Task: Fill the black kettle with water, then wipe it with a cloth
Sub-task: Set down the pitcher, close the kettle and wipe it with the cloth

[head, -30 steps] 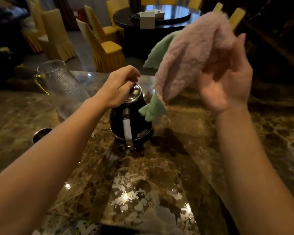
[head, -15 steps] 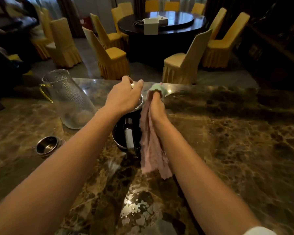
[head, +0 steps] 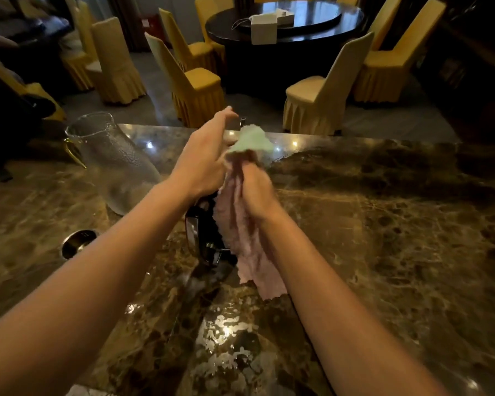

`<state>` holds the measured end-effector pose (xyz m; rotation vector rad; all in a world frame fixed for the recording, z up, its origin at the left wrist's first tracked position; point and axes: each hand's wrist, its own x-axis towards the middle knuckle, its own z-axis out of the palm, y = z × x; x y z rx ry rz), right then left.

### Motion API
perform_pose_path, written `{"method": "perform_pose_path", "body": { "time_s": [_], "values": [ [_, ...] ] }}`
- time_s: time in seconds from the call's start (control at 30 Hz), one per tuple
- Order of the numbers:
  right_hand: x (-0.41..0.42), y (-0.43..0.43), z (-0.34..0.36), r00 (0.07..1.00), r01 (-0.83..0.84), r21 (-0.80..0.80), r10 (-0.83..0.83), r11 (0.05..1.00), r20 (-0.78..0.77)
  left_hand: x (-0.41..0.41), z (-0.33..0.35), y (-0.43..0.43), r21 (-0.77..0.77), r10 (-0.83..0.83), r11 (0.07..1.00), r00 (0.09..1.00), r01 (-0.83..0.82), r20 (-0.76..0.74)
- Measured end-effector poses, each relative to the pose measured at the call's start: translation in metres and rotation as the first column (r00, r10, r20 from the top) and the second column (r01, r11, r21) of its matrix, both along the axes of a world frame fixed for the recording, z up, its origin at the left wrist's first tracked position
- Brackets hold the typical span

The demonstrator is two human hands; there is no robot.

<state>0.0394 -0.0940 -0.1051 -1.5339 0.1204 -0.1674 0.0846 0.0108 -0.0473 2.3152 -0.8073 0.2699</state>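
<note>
Black kettle (head: 200, 232) stands on the table (head: 383, 224), left hand (head: 203, 164) laid open-fingered over its top, apparently to steady it, while the right hand (head: 255, 190) has its grip bunched around the pink-and-green cloth (head: 240, 244), pressing it against the kettle's side.

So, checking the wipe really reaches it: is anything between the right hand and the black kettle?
Only the cloth itself, which the right hand holds against the black kettle on its right side. The left hand lies over its top, clear of that side.

left hand (head: 203, 164) bare | right hand (head: 255, 192) bare | both forearms (head: 112, 252) bare
</note>
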Motion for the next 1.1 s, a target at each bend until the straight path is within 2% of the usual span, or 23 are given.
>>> {"method": "perform_pose_path", "body": {
  "time_s": [0.07,0.1,0.13,0.2,0.27,0.33,0.43,0.47,0.53,0.6,0.67,0.73,0.8,0.93,1.0,1.03,1.1],
  "values": [
    [0.013,-0.008,-0.015,1.000,0.014,-0.244,-0.016,0.970,-0.008,0.003,0.002,0.002,0.051,-0.078,0.996,0.997,0.078,-0.004],
    [0.014,-0.014,-0.031,0.997,-0.021,-0.391,-0.008,0.920,-0.072,0.004,0.003,0.004,0.054,-0.109,0.992,0.994,0.110,-0.018],
    [0.011,-0.018,-0.045,0.990,-0.038,-0.469,-0.031,0.882,-0.139,0.006,0.003,0.006,0.045,-0.145,0.988,0.989,0.147,-0.040],
    [-0.004,-0.020,-0.071,0.970,-0.054,-0.518,-0.078,0.854,-0.230,0.008,0.005,0.010,0.020,-0.218,0.975,0.974,0.220,-0.067],
    [-0.026,-0.008,-0.080,0.974,-0.043,-0.568,-0.092,0.822,-0.207,0.011,0.009,0.013,0.007,-0.270,0.962,0.959,0.271,-0.089],
    [-0.045,0.010,-0.071,0.985,-0.018,-0.533,-0.076,0.846,-0.153,0.012,0.014,0.015,0.045,-0.322,0.944,0.944,0.326,-0.079],
    [-0.056,0.034,-0.041,0.996,0.030,-0.455,-0.066,0.890,-0.065,0.013,0.019,0.011,0.230,-0.317,0.921,0.948,0.314,-0.024],
    [-0.053,0.037,-0.029,0.997,0.042,-0.417,-0.063,0.908,-0.036,0.013,0.017,0.007,0.274,-0.242,0.930,0.969,0.244,-0.039],
    [-0.040,0.035,-0.008,0.997,0.076,-0.302,-0.064,0.950,0.047,0.011,0.015,-0.007,0.283,0.113,0.955,0.990,-0.084,-0.088],
    [-0.015,0.028,0.007,0.993,0.078,-0.172,-0.062,0.982,0.098,0.009,0.012,-0.022,0.225,0.446,0.885,0.881,-0.408,-0.156],
    [0.009,0.019,0.019,0.998,0.020,-0.052,-0.017,0.998,0.056,0.006,0.007,-0.030,0.159,0.541,0.835,0.839,-0.527,-0.062],
    [0.025,0.006,0.028,0.998,-0.045,0.004,0.045,0.999,-0.032,0.004,0.004,-0.030,0.098,0.527,0.845,0.850,-0.526,0.018],
    [0.037,-0.008,0.032,0.993,-0.087,-0.004,0.087,0.996,-0.075,0.006,0.000,-0.026,0.076,0.449,0.887,0.889,-0.455,0.085],
    [0.047,-0.016,0.014,0.967,-0.168,0.026,0.170,0.986,-0.190,0.007,-0.003,-0.020,0.019,0.331,0.942,0.934,-0.336,0.133],
    [0.042,-0.011,-0.004,0.941,-0.147,-0.087,0.112,0.985,-0.320,0.008,-0.002,-0.015,0.051,0.276,0.957,0.950,-0.286,0.148],
    [0.039,-0.009,-0.015,0.938,-0.142,-0.173,0.076,0.975,-0.339,0.011,-0.001,-0.009,0.074,0.233,0.966,0.960,-0.247,0.155],
    [0.018,-0.001,-0.032,0.969,-0.159,-0.435,0.056,0.886,-0.240,0.017,0.003,0.005,0.118,0.111,0.985,0.985,-0.127,0.132]
  ]
}}
